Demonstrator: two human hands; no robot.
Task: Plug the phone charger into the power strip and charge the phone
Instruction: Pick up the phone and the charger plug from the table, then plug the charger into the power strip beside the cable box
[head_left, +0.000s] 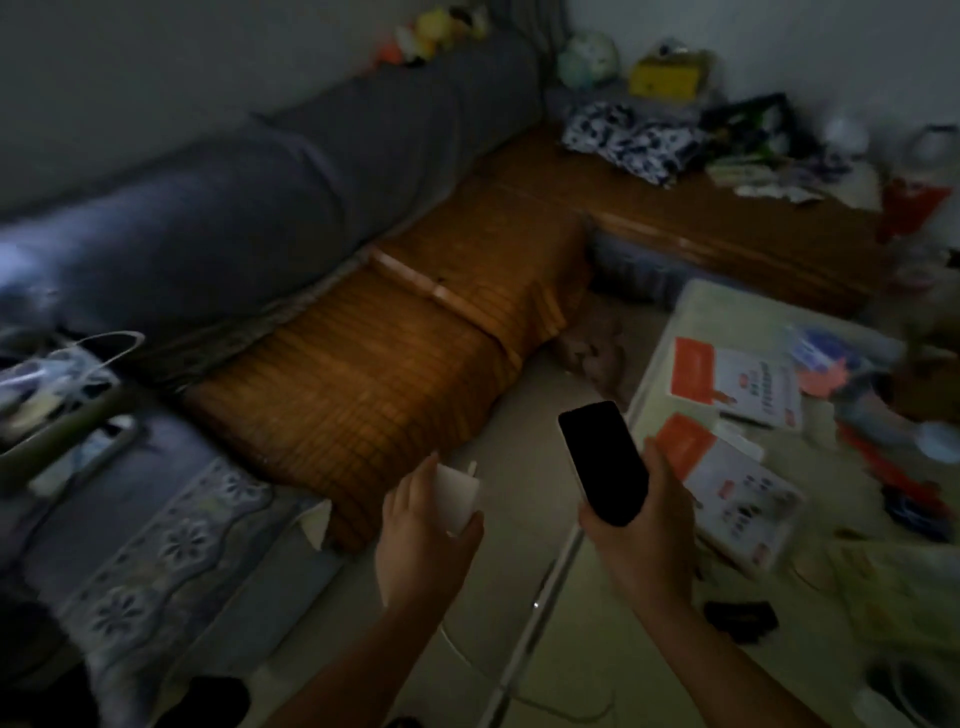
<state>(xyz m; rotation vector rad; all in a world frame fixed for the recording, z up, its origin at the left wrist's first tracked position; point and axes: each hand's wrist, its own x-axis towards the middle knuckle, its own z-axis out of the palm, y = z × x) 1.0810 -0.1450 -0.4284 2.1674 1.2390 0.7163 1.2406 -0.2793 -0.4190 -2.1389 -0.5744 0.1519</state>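
Observation:
My right hand (641, 525) grips a phone (602, 460) by its lower end, its dark screen facing up and its top tilted away to the left. My left hand (423, 530) holds a white charger block (457, 496) with its metal prongs pointing up and away. Both are held in the air above the pale floor, about a hand's width apart. A thin white cable (524, 639) trails below between my forearms. No power strip can be made out in this dim, blurred view.
A sofa with a woven bamboo mat (395, 374) and grey cushions (249, 218) runs along the left. A cluttered low table (691, 332) with red-and-white leaflets (737, 384) stands on the right. A small black object (740, 621) lies on it near my right forearm.

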